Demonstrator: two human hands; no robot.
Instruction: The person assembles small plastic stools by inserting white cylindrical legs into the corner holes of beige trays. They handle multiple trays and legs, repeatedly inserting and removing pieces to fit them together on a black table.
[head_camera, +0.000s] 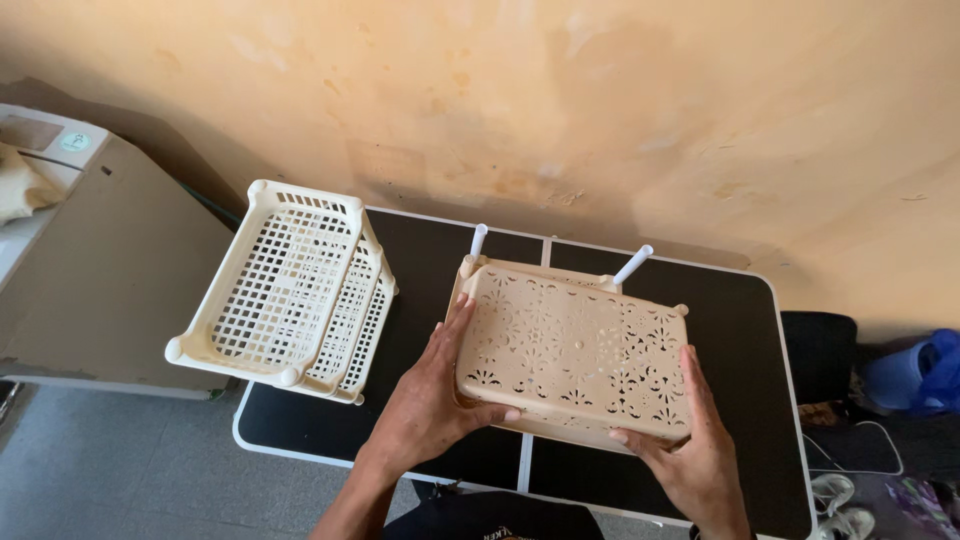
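Nearest to me, both hands are on a beige plastic tray (572, 352) with a cut-out floral pattern, held upside down over the black surface (745, 330). My left hand (432, 408) grips the tray's left end, thumb curled along the near side wall, fingers spread up the short side. My right hand (692, 448) clasps the near right corner, thumb on the near wall, fingers flat against the right end. Both hands are closed on the tray; I cannot tell whether it rests on the surface or is lifted clear.

At the tray's far edge I see 2 white pegs (632, 265) sticking out and away, 1 near each far corner, with small round sockets at the corners.

The surface has a white rim and a pale seam running under the tray, splitting it into panels.

Further left, a stack of white lattice baskets (285, 290) stands tilted on the far left corner of the surface, overhanging its edge, well apart from my left hand.

Beyond, a stained ochre wall (600, 110). Far left, a grey cabinet (120, 270). Far right, on the floor, a blue object (925, 370) and some cables (860, 440).
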